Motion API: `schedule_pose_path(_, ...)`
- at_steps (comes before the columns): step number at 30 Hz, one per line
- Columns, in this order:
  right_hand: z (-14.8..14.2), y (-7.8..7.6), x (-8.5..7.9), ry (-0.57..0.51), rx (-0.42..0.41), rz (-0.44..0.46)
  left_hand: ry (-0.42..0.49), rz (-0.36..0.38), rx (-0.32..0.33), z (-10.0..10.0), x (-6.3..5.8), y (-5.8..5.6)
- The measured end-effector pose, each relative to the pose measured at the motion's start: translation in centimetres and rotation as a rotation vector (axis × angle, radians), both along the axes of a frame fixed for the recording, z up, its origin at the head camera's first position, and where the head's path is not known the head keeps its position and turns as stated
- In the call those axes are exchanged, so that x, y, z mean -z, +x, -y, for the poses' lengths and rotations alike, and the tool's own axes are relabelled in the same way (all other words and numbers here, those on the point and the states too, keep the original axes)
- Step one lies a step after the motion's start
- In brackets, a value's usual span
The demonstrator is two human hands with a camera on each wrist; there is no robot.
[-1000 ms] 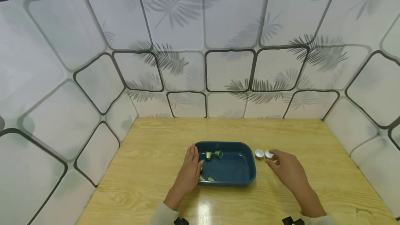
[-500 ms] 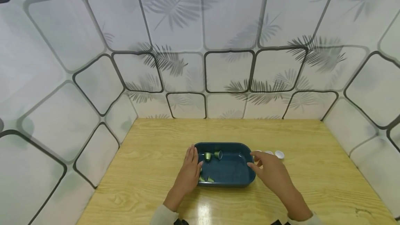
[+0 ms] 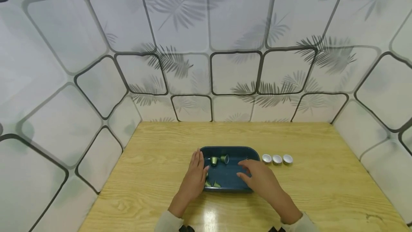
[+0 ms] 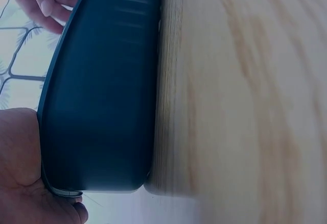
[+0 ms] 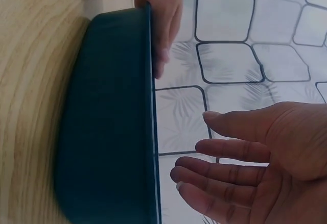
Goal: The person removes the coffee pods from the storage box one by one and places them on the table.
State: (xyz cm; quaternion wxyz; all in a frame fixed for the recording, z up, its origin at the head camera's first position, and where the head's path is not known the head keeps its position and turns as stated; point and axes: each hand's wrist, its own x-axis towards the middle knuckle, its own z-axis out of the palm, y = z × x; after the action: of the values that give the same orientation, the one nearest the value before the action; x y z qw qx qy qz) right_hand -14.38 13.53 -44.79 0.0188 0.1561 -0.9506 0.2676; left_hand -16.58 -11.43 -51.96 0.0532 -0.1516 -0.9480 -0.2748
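Observation:
A dark teal rectangular tray (image 3: pixel 226 176) stands on the wooden table. My left hand (image 3: pixel 194 174) rests along its left rim, fingers straight and thumb over the inside; the left wrist view has the palm against the rim. Inside are several green coffee capsules, one upright-looking capsule (image 3: pixel 214 160) beside a tipped capsule (image 3: pixel 225 159) near the back, and a capsule (image 3: pixel 217 184) at the front left. Over the tray's right half hovers my right hand (image 3: pixel 262 180), thumb and fingers apart. The right wrist view shows this hand (image 5: pixel 255 157) holding nothing, its fingers loosely bent.
Right of the tray, three pale round capsules stand in a row: a left one (image 3: pixel 266 158), a middle one (image 3: pixel 276 159) and a right one (image 3: pixel 288 159). Patterned wall covering (image 3: pixel 236 72) encloses the back and sides of the table (image 3: pixel 167 142).
My right hand has let go of the rightmost capsule in the row and moved left, past the tray's right rim, to above its inside. The left hand stays at the left rim.

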Motion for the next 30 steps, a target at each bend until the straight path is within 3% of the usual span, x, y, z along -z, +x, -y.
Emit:
schedule_pose_path(13,2.1,-1.2,2.3,-0.046,-0.114,-0.022,-0.008,-0.022,0.003,0.0,0.1,0.0)
schedule_pose_path(20,2.7,-2.0,3.3,-0.089,-0.206,0.048,-0.004,-0.023,-0.002,0.0,0.2,-0.1)
schedule_pose_path(30,3.6,-3.0,4.6,-0.088,-0.243,0.099,-0.009,-0.037,0.002,0.1,0.4,-0.2)
